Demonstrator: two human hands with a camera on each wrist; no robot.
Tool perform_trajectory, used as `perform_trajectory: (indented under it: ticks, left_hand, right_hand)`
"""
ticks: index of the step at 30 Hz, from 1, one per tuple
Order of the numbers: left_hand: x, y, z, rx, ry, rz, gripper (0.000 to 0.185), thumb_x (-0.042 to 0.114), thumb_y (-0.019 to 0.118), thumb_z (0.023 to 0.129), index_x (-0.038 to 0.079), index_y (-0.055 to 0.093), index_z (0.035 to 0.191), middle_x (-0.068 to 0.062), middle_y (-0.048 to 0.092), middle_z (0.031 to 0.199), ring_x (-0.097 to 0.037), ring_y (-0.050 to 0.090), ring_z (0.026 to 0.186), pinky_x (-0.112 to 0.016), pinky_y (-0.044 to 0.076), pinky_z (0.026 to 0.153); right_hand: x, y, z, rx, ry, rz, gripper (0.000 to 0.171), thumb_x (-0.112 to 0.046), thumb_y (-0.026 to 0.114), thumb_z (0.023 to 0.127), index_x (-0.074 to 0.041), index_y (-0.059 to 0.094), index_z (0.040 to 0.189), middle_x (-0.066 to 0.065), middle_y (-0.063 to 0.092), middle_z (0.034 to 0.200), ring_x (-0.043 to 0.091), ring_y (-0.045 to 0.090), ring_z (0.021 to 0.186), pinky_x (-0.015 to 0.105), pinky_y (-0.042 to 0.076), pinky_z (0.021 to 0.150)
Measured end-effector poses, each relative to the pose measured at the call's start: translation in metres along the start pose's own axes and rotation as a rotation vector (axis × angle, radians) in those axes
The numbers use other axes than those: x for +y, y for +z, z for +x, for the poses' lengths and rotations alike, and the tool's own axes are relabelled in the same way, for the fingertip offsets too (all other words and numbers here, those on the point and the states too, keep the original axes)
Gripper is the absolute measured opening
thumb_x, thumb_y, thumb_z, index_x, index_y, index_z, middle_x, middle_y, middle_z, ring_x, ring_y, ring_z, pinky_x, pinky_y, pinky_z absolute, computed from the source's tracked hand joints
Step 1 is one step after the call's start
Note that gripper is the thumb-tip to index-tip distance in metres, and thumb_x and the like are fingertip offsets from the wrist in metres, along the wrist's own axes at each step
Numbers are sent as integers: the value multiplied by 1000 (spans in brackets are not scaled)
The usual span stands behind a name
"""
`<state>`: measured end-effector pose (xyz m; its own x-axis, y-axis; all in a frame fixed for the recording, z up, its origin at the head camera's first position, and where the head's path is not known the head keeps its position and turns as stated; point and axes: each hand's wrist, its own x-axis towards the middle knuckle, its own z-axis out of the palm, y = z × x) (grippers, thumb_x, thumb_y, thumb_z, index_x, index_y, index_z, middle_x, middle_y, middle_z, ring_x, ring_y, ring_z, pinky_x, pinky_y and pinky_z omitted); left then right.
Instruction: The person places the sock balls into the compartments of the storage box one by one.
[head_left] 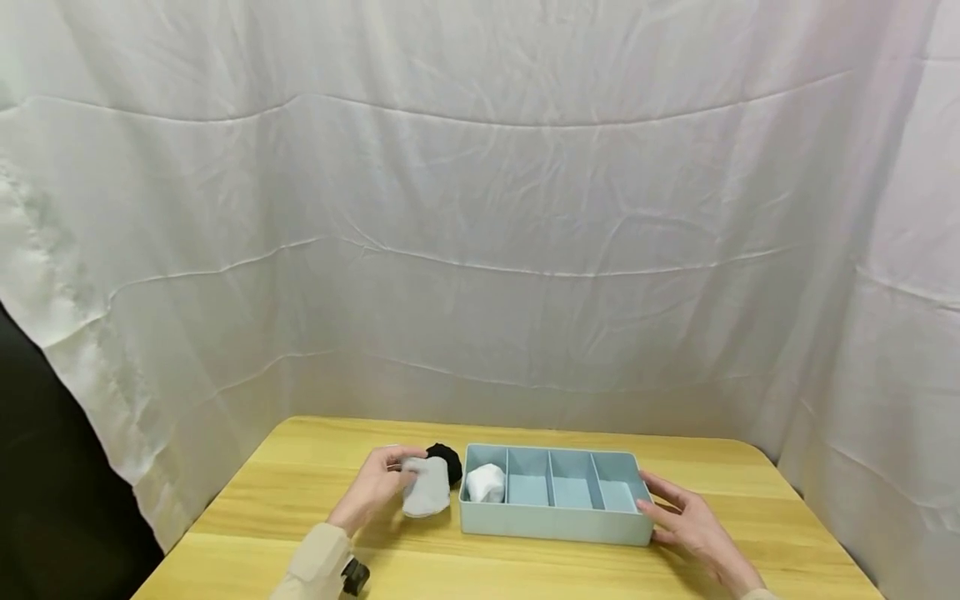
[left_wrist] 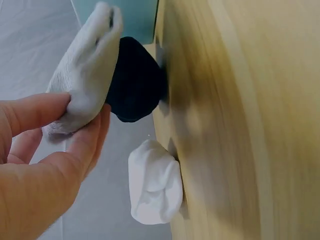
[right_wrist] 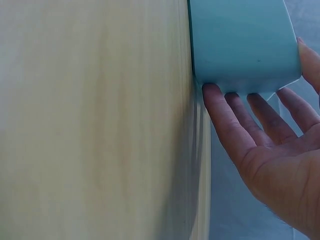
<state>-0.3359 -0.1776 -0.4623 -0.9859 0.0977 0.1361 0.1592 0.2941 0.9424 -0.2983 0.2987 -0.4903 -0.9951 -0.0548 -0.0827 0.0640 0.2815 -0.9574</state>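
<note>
My left hand (head_left: 378, 483) pinches a light grey folded sock (head_left: 427, 488) between thumb and fingers, raised above the table just left of a pale blue divided box (head_left: 555, 521). Behind that sock lies a balled black sock (head_left: 446, 461), beside the box's left end. A white balled sock (left_wrist: 155, 182) rests on the table below my left hand in the left wrist view; the hand mostly hides it in the head view. My right hand (head_left: 693, 529) holds the box's right end, fingertips (right_wrist: 212, 90) against the end wall and thumb at the near upper corner.
The leftmost compartment of the box contains a white balled sock (head_left: 486, 483); thin dividers (head_left: 551, 479) separate the compartments. A wood-grain table (head_left: 420, 567) carries everything. White curtains (head_left: 525, 250) hang behind and at both sides.
</note>
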Motion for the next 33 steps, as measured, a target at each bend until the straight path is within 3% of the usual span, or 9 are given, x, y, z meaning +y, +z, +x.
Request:
perform_trajectory:
  ticks: [5, 11, 18, 26, 33]
  left_hand:
    - [3, 4, 5, -3, -11, -47, 35, -10, 59, 86, -1, 68, 118, -16, 68, 114, -19, 62, 94, -30, 53, 79]
    - [5, 8, 8, -25, -1, -89, 32, -6, 59, 89, -3, 67, 120, -19, 66, 121, -22, 64, 97, -34, 55, 81]
    - [12, 13, 13, -13, -12, -129, 31, 2, 61, 92, 5, 67, 123, -15, 66, 120, -19, 64, 98, -30, 55, 79]
    - [11, 18, 16, -61, 45, -131, 42, 12, 73, 88, 5, 64, 128, -17, 63, 125, -17, 65, 94, -25, 54, 75]
    - [11, 31, 21, -84, 109, -158, 43, 4, 72, 87, 2, 63, 129, -22, 62, 129, -19, 65, 100, -23, 54, 77]
  right_hand:
    - [-2, 0, 0, -1, 3, -6, 70, -25, 66, 95, -5, 32, 153, 26, 26, 157, 40, 45, 133, 42, 56, 88]
    - [-2, 0, 0, 3, 20, -19, 70, -27, 65, 95, -6, 32, 153, 26, 26, 157, 44, 41, 135, 45, 56, 89]
    - [-2, 0, 0, 3, 14, -12, 70, -27, 66, 95, -6, 33, 153, 25, 27, 157, 43, 42, 135, 44, 56, 88]
    - [-3, 4, -1, 3, 18, -21, 70, -28, 66, 95, -5, 33, 152, 25, 28, 156, 42, 44, 133, 43, 56, 88]
    - [-3, 4, -2, 1, 18, -4, 69, -26, 65, 95, -6, 33, 153, 25, 27, 157, 43, 42, 135, 43, 56, 88]
